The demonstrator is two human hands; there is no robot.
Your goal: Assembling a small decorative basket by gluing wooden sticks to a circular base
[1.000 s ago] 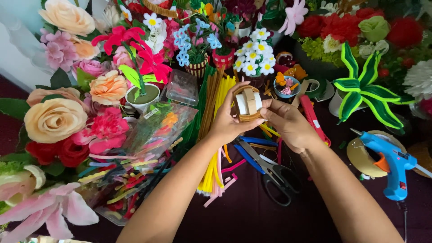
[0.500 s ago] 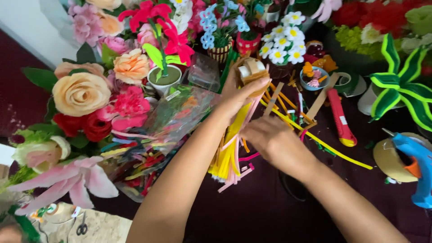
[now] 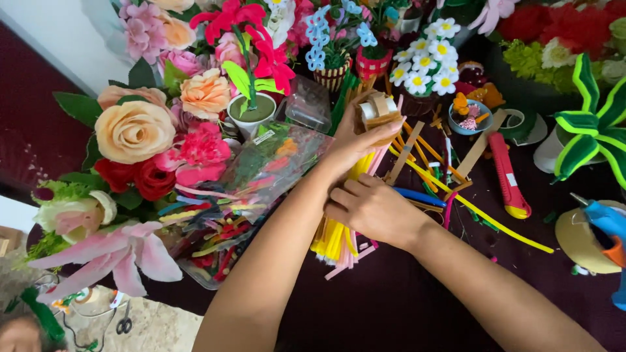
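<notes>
Small tan tape roll sits far-centre, pinched in left hand grip, fingers closed round it. Right hand lies curled on yellow/pink pipe cleaners, grip w/ nothing clearly in it. Flowers crowd left, red cutter right; free surface only near side, so keep moves short.

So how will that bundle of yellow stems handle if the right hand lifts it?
The stems look thin and long, so likely light and bendy. They lie loose, uneven-ended under the right hand, so they may splay or slide apart.
</notes>
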